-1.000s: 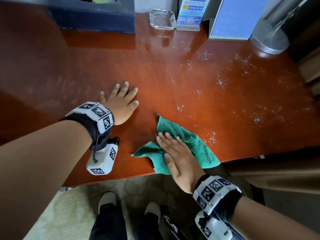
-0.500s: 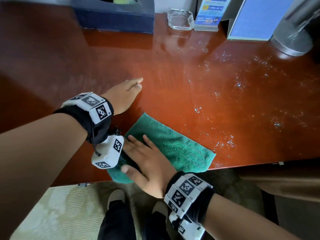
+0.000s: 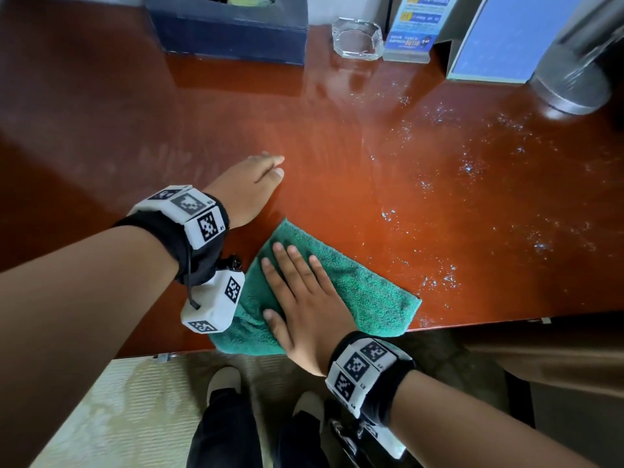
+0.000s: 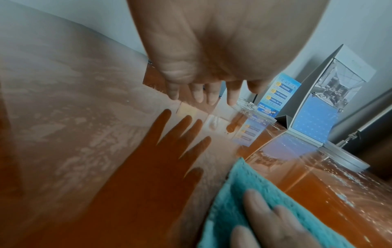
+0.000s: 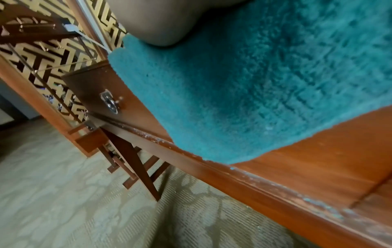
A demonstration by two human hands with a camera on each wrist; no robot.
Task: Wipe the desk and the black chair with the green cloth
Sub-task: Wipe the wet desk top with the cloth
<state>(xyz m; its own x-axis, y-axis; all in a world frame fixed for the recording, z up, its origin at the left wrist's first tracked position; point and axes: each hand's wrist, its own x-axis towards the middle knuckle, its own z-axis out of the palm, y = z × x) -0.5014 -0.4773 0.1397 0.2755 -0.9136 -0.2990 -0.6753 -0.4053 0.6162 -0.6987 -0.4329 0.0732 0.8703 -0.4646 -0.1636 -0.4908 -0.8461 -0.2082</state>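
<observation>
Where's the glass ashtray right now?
In the head view the glass ashtray sits at the far edge of the desk, between the dark blue tissue box on its left and the blue leaflet stand.

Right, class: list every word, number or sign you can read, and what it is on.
"01": blue printed card in clear stand
"02": same card
"03": same card
Other print on that card: too blurred to read.
White wrist bands: code patterns only, no words.
</observation>
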